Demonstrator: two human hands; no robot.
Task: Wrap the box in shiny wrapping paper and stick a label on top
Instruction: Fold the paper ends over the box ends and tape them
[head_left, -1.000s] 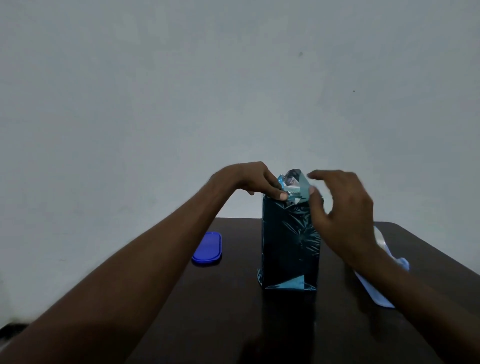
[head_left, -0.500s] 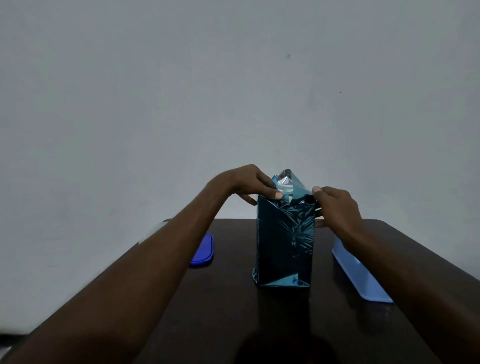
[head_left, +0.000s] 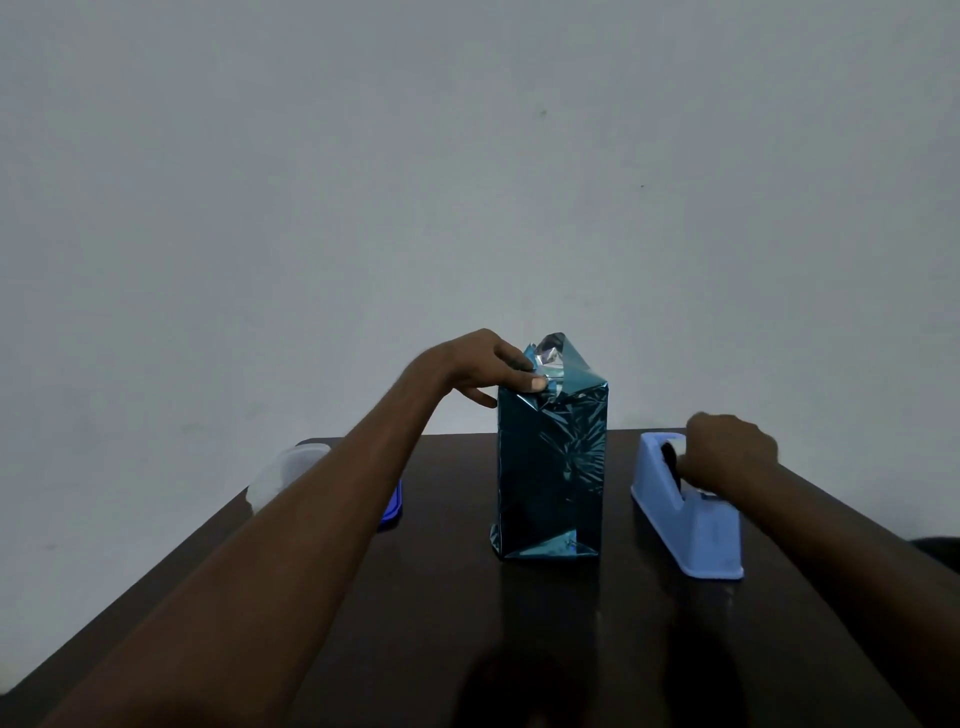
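A tall box wrapped in shiny teal paper stands upright in the middle of the dark table. Its top flaps stick up, loosely folded. My left hand pinches the folded paper at the box's top left corner, thumb on the front face. My right hand is over the light blue tape dispenser to the right of the box, fingers curled at the tape roll. The fingertips are hidden, so what they hold is unclear. No label is in view.
A clear plastic container and a blue lid lie at the table's left, partly behind my left forearm. A plain grey wall rises behind the table. The table's edges run close on both sides.
My right hand has left the box's top right corner and dropped to the tape dispenser. My left hand keeps holding the top fold. The view has shifted slightly.
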